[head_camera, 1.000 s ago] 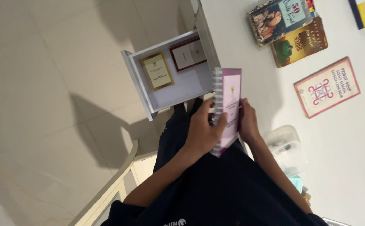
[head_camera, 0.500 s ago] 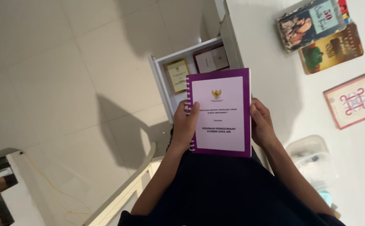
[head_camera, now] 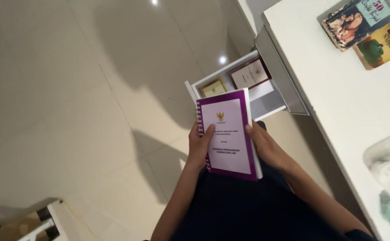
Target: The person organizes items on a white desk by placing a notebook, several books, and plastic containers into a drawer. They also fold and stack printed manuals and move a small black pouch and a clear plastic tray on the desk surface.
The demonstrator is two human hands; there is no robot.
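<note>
A purple spiral-bound booklet with a pale lilac cover panel (head_camera: pixel 229 134) is held upright over the lap, in front of an open white drawer (head_camera: pixel 266 96). The left hand (head_camera: pixel 199 145) is closed on the spiral edge, thumb laid across the cover. The right hand (head_camera: pixel 264 145) is closed on the opposite edge, fingers behind the booklet. In the drawer, a yellow-framed booklet (head_camera: pixel 213 88) and a dark red-framed booklet (head_camera: pixel 250 74) are seen lying flat. On the white desk (head_camera: pixel 338 89), two paperback books (head_camera: pixel 369 27) and a clear plastic lidded box (head_camera: pixel 389 163) are noted.
</note>
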